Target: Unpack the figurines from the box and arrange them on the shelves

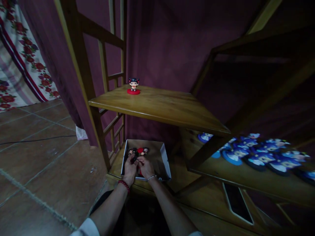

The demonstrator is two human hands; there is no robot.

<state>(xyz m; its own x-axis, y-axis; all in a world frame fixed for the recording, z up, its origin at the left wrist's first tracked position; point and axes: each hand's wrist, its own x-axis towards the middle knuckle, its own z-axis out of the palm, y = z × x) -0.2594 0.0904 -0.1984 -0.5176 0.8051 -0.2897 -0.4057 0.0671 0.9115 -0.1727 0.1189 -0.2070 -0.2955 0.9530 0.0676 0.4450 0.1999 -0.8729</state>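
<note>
Wooden shelf board [159, 105] is jutting above the grip; a steep lift could be catching its edge. Open box [165, 160] is surrounding left hand [130, 168] and right hand [146, 168], both bunching close. Black-haired figurines [145, 151] are lying just beyond, risking scuffs should the small dark item [134, 160] between the hands be slipping; cannot tell which is holding it.

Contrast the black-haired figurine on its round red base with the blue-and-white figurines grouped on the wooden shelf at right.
The black-haired figurine is alone on the higher wooden shelf; the blue-and-white figurines cluster on a lower shelf. The black-haired figurine's base is red; the blue-and-white figurines' bases look blue or dark. Both rest on wood.
</note>
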